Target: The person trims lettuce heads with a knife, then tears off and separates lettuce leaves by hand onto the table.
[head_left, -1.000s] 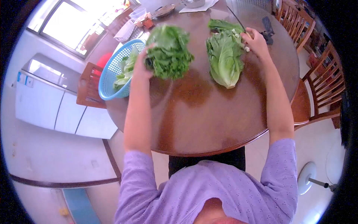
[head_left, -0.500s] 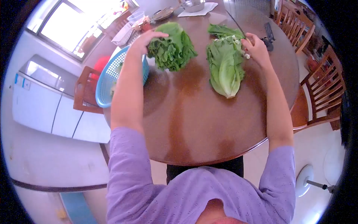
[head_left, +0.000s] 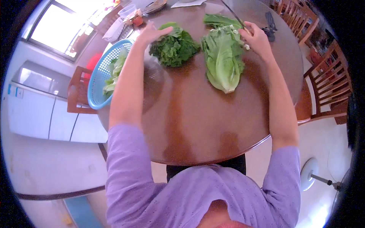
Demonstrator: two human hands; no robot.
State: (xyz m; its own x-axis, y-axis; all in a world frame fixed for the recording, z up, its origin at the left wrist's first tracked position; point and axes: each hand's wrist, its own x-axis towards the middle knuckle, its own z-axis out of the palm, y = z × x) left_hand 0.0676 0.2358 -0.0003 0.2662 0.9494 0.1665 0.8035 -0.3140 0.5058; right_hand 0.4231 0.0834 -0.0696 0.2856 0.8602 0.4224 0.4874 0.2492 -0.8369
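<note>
My left hand (head_left: 151, 35) is open beside a dark green bunch of lettuce leaves (head_left: 175, 47), its thumb reaching over the leaves' upper left edge. The leaves rest on the brown round table (head_left: 190, 114). A knife (head_left: 232, 13) is in my right hand (head_left: 257, 40), its blade pointing away and to the left. Just left of that hand lies a head of lettuce (head_left: 223, 60), its pale stem end toward me. More green leaves (head_left: 218, 20) lie behind it, below the blade.
A blue perforated basket (head_left: 98, 76) with pale green leaves inside stands at the table's left edge. A white tray (head_left: 114, 30), a clear plastic container (head_left: 127, 11) and a dark object (head_left: 270, 26) are farther back. Wooden chairs (head_left: 329, 81) stand on the right.
The lettuce leaves have gone down onto the table, and my left hand has loosened from them, fingers spreading. My right hand still holds the knife. The whole view has shifted slightly.
</note>
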